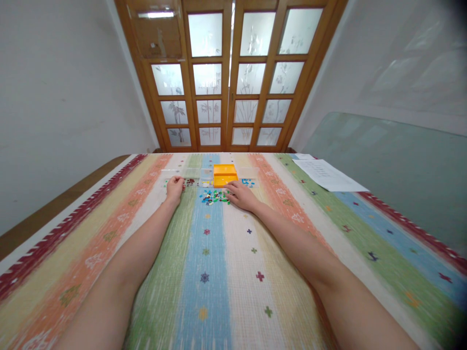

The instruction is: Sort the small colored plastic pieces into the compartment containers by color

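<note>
Small coloured pieces [215,196], blue, green, white and dark among them, lie in a loose pile on the tablecloth [213,301], between the two hands. The cloth runs away in lengthwise stripes of blue, white, green, yellow and orange, dotted with little crosses, stars and deer. At the pile's right edge, the right hand [238,193] lies low, its fingers loosely parted; I cannot tell whether they hold a piece. The left hand [175,187] has its fingers drawn narrow by dark red pieces [190,182]; whether anything is pinched is too small to tell. Just behind the pile stands an open orange box [224,170], with clear containers [248,172] on either side. Farther right, printed paper [328,176] lies near a pale green panel [394,155]. Plain pale walls [65,73] flank wooden doors [207,79] with frosted, plant-patterned panes.
</note>
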`<state>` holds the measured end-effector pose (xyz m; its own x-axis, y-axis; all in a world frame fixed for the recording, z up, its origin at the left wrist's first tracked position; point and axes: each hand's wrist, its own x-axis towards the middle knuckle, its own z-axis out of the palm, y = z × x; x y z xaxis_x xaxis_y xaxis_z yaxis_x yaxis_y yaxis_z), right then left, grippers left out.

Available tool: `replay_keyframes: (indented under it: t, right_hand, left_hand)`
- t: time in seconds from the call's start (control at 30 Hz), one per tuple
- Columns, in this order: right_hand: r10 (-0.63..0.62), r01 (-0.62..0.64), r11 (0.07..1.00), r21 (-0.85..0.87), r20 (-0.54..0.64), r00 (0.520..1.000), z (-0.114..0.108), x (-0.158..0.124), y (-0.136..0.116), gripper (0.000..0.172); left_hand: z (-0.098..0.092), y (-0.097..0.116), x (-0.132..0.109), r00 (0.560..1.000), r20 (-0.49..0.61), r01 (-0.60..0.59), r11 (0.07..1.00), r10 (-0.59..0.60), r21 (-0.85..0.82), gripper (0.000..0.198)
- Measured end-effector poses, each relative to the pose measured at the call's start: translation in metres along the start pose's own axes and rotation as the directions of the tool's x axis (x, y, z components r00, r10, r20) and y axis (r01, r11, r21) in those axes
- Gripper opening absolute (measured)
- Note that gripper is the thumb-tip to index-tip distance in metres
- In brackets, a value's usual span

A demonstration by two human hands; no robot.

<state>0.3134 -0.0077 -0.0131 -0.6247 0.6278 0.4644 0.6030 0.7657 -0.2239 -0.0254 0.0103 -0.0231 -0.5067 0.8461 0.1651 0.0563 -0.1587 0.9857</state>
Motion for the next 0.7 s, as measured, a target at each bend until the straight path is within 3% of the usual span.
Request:
replay_keyframes:
  t: [0.17, 0.37, 0.7]
  right_hand:
    - [-0.084, 0.081, 0.996, 0.036, 0.076, 0.994, 0.0053, 0.0011, -0.0007, 0.036]
    - [-0.096, 0.091, 0.995, 0.043, 0.118, 0.988, 0.0055, 0.0016, -0.0004, 0.034]
    - [-0.125, 0.119, 0.991, 0.068, 0.090, 0.988, 0.0059, 0.0041, -0.0046, 0.037]
  left_hand:
    - [0.0010, -0.0015, 0.0017, 1.000, 0.003, 0.009, 1.000, -0.009, -0.015, 0.013]
    - [0.0010, -0.0014, -0.0004, 0.999, 0.046, 0.019, 0.999, -0.017, -0.042, 0.015]
    - [0.0014, -0.0028, 0.0003, 0.999, 0.045, 0.026, 0.998, -0.023, -0.064, 0.016]
